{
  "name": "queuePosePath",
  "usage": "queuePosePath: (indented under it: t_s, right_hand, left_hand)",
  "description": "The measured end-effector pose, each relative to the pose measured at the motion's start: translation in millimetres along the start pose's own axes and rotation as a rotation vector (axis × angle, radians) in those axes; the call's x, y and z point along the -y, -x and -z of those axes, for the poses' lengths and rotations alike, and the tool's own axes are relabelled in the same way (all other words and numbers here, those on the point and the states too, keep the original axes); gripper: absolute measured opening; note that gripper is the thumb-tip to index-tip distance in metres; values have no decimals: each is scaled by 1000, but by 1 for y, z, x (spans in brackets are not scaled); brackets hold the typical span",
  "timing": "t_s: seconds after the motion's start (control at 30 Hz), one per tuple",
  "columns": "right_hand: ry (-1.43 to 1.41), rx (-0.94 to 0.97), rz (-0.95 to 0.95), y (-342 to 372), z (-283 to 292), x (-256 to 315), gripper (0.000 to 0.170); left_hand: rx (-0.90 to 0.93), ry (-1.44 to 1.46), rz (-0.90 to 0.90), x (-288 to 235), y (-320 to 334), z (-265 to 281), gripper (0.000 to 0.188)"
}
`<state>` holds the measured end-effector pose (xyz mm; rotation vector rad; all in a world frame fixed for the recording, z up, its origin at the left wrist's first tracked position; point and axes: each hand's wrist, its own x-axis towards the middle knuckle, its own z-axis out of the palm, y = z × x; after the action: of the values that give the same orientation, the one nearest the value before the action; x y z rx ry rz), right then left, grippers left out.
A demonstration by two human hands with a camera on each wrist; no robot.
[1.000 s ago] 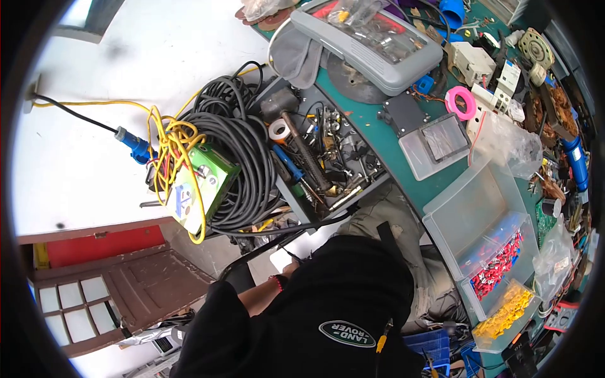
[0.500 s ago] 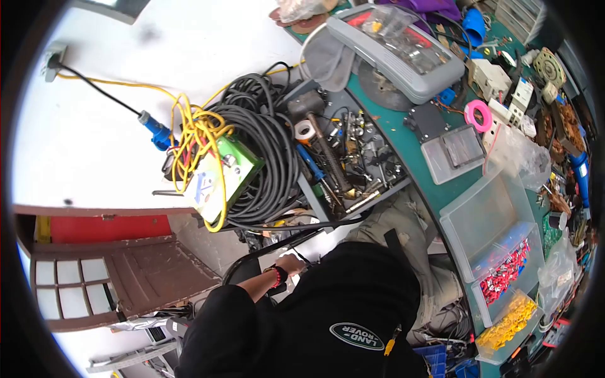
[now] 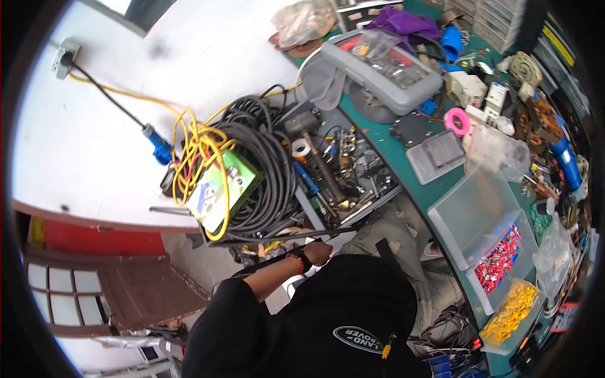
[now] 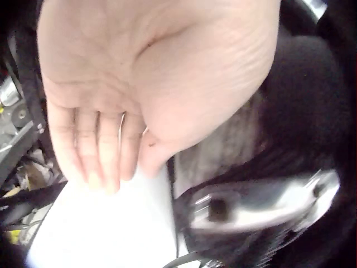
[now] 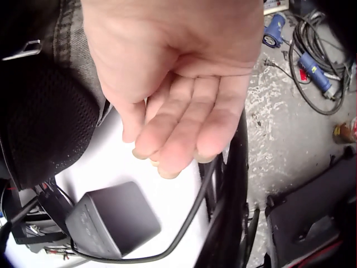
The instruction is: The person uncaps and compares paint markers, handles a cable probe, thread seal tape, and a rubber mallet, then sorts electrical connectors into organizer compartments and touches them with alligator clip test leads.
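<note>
My left hand [image 3: 318, 253], with a red beaded bracelet and black wristband, is just in front of my black top [image 3: 315, 315] in the head view. In the left wrist view its palm faces the camera. The fingers [image 4: 97, 145] reach down over a bright white surface [image 4: 106, 229], thumb beside the forefinger. Hidden from the head view, my right hand [image 5: 178, 95] shows in its wrist view with loosely bent fingers and nothing visible in them. Below its fingertips are a white surface [image 5: 173, 195], a grey box [image 5: 114, 218] and a black cable [image 5: 187, 234].
An open drawer [image 3: 309, 211] of tools and metal parts juts out beside coiled black cable [image 3: 274, 195]. The green bench [image 3: 387, 148] carries a grey case [image 3: 403, 94] and a clear box [image 3: 469, 214] of red and yellow connectors. A wooden door [image 3: 145, 290] stands left.
My left hand and forearm have come out from beside my body, moving forward and right in the head view. The head view itself has shifted slightly.
</note>
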<state>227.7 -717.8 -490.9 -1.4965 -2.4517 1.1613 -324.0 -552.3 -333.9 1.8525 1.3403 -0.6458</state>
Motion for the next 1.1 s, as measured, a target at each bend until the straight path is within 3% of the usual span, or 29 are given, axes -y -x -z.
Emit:
queuePosePath:
  t_s: [0.1,0.13,0.17,0.23,0.27,0.4,0.8,1.1]
  right_hand:
    - [-8,-69,-56,6,1,4,20]
    - [-11,-81,-70,10,2,6,20]
    - [-16,-84,-82,17,-1,6,20]
    - [-31,-87,-105,30,-10,10,20]
    - [-37,-89,-116,35,-12,11,20]
    - [-56,-66,-151,54,-15,20,20]
    - [-136,92,-169,34,-3,49,20]
    - [-214,167,-170,12,-5,73,19]
  left_hand:
    - [286,16,4,29,-32,-25,15]
    - [431,85,40,32,-38,-29,16]
    - [442,164,168,18,-31,-20,16]
    - [384,121,126,37,-48,-47,14]
    - [318,84,89,38,-50,-48,21]
    - [262,19,-65,38,-60,-49,21]
    - [327,161,27,67,-52,-61,19]
    - [296,263,123,88,-18,-33,17]
